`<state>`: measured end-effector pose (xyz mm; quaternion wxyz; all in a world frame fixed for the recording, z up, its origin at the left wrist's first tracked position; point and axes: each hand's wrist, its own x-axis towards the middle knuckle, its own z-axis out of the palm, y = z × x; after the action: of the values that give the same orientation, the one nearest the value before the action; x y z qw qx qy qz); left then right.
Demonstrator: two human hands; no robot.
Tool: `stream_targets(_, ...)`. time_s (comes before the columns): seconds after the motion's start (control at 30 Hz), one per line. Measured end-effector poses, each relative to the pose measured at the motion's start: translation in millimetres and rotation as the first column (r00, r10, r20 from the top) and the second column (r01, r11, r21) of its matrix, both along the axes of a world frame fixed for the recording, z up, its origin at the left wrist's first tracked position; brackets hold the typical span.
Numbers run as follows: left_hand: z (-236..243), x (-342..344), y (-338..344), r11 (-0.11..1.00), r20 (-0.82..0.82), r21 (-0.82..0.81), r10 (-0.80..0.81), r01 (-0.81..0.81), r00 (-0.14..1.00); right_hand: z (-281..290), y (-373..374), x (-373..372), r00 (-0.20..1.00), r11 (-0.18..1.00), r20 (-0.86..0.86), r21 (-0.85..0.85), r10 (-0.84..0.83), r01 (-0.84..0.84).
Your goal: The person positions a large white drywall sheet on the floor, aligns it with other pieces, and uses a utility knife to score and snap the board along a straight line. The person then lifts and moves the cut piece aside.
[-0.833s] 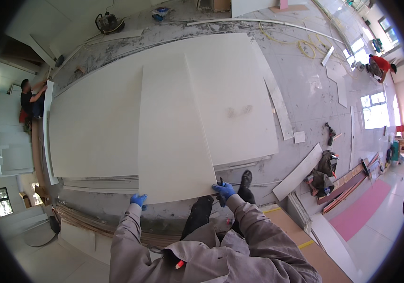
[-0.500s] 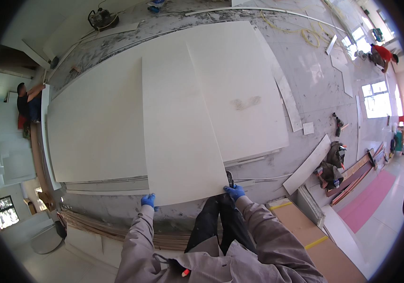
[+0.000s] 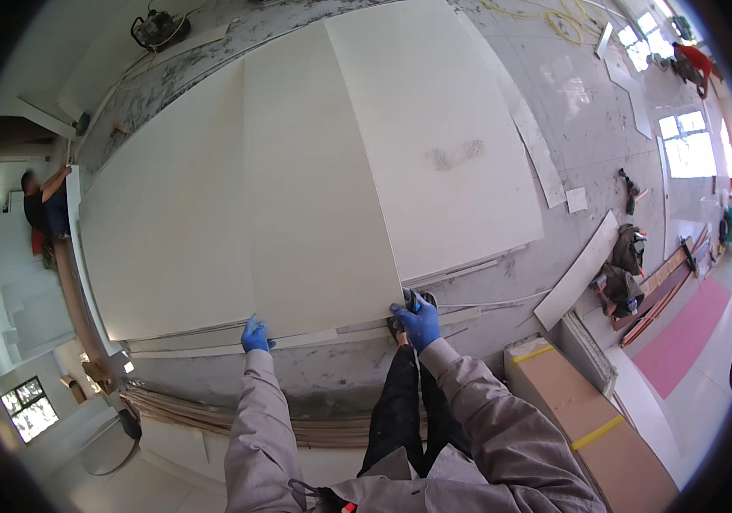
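A large white sheet [image 3: 161, 214] lies on the floor [image 3: 584, 141]. The narrower white panel [image 3: 315, 188] lies over its middle, near edge reaching past the sheet's; the panel's far edge blends into the white beneath. The step in hand seems to be lining up this panel by its near corners; the next move calls for even control at both. The gloved right hand [image 3: 418, 323], at the right corner, has its grip closed round a dark handheld tool [image 3: 411, 299], mostly covered, its kind unclear. The gloved left hand [image 3: 256, 334] is half-curled at the left corner; its underside is hidden, so I cannot tell whether it pinches.
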<state>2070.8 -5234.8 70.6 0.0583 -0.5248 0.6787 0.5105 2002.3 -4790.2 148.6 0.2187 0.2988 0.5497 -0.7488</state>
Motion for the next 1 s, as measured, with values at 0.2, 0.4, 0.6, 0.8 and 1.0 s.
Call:
stream_targets(0.2,1,8,-20,0.991,0.149,0.092,0.087,-0.101,0.985,58,-20,13,1.000,0.995,-0.007,-0.100,-0.029,0.028)
stream_targets(0.4,8,30,-10,0.981,0.178,0.133,0.120,-0.144,0.977,70,-13,27,0.998,0.989,0.009,-0.130,-0.062,0.063)
stream_targets(0.6,27,51,3,0.975,0.241,0.188,0.073,-0.120,0.968,76,10,51,0.997,0.996,0.031,-0.065,-0.065,0.067)
stream_targets(0.8,124,72,31,0.862,0.153,0.504,-0.030,-0.052,0.988,82,60,99,0.967,0.983,0.181,-0.008,-0.180,0.184)
stream_targets(1.0,295,82,128,0.853,-0.081,0.407,-0.322,0.327,0.943,40,118,174,0.833,0.894,0.459,-0.162,-0.307,0.418)
